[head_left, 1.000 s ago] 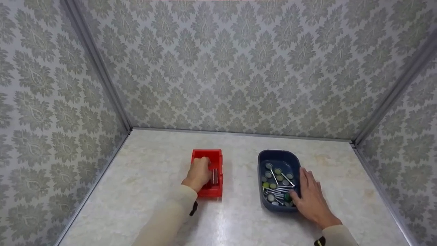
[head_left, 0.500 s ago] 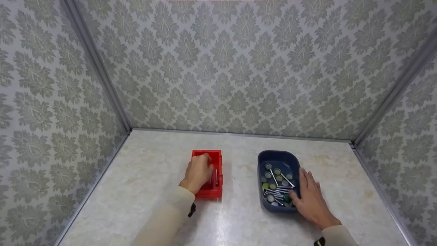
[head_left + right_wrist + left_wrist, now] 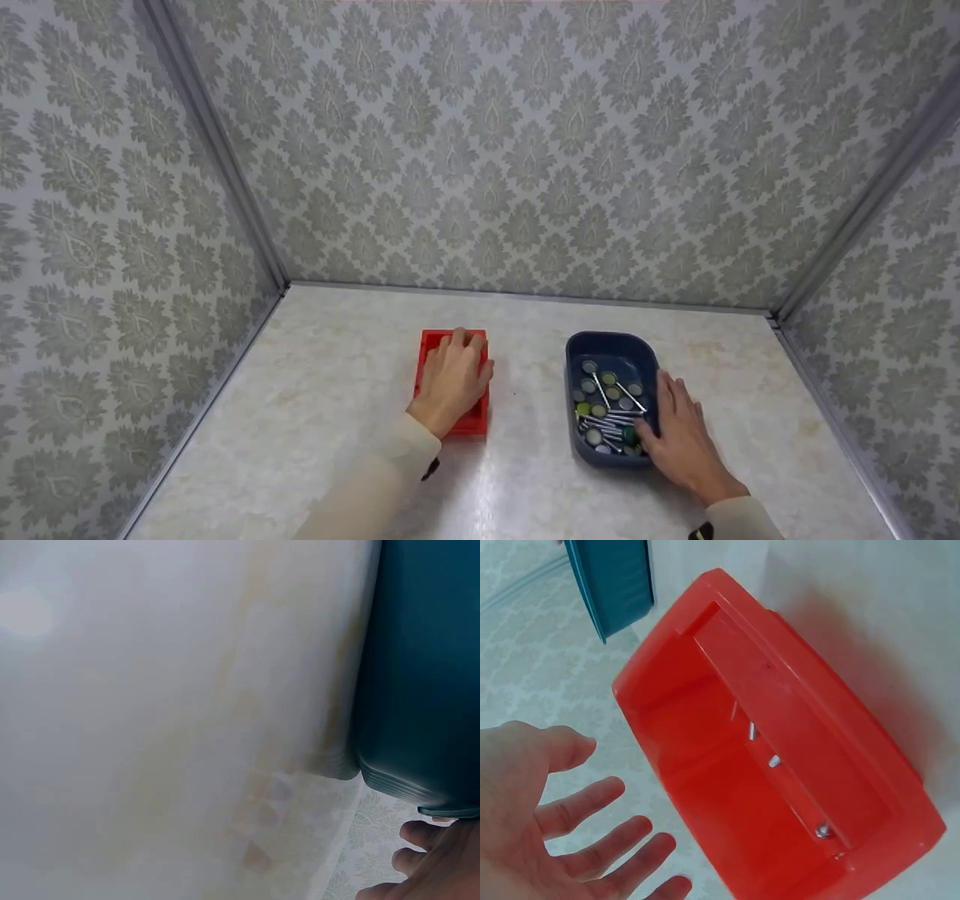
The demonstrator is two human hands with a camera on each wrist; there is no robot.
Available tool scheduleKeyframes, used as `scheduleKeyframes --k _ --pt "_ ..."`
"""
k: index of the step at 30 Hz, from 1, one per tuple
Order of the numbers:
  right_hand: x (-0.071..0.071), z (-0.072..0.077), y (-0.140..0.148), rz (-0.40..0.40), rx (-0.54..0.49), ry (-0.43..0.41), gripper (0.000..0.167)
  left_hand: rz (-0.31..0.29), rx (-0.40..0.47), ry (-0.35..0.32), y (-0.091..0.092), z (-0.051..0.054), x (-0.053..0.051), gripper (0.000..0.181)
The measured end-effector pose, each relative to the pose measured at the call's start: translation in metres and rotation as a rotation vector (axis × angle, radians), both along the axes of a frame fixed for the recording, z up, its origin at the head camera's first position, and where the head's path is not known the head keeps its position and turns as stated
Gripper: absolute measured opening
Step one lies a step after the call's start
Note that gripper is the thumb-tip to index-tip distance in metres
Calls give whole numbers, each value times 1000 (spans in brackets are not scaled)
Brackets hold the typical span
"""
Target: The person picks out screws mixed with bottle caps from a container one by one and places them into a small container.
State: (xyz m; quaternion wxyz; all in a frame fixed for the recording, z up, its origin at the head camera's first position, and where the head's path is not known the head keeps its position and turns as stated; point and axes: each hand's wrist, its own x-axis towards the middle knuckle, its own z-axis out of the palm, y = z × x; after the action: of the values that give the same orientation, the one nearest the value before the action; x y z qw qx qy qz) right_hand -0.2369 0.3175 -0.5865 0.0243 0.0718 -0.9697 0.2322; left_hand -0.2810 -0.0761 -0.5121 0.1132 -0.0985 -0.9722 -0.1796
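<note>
My left hand [image 3: 454,379] is over the red bin [image 3: 471,426], fingers spread and holding nothing; the left wrist view shows it beside the bin's long side. A few metal screws [image 3: 774,761] lie inside that bin along one wall. My right hand [image 3: 684,444] rests on the right rim of the dark blue tub [image 3: 574,382], its straight fingers along the outside and the thumb at the edge. Inside the tub lie several round bottle caps [image 3: 589,367] and several long metal screws [image 3: 631,397], most of them towards the near end.
Both containers stand on a pale marbled table [image 3: 337,360], with a gap between them. Patterned wall panels [image 3: 525,150] enclose the table at the back and on both sides, joined by grey metal edging [image 3: 225,150].
My left hand has come up out of the red bin, where its fingers were at the screws, and shifted right with the fingers spreading. The right hand stays at the tub.
</note>
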Motion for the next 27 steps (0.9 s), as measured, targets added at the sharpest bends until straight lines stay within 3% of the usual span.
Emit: scheduleKeyframes --k 6,10,20,27 --pt "1 -1 0 2 3 16 94 -71 -74 83 11 0 5 42" --pt "1 -1 -1 0 1 23 94 -109 -118 105 22 0 7 44" --pt "1 0 -1 1 3 41 94 -207 -270 164 64 -4 15 51" --pt "1 0 -1 -1 -4 25 95 -292 -320 131 94 -5 22 51"
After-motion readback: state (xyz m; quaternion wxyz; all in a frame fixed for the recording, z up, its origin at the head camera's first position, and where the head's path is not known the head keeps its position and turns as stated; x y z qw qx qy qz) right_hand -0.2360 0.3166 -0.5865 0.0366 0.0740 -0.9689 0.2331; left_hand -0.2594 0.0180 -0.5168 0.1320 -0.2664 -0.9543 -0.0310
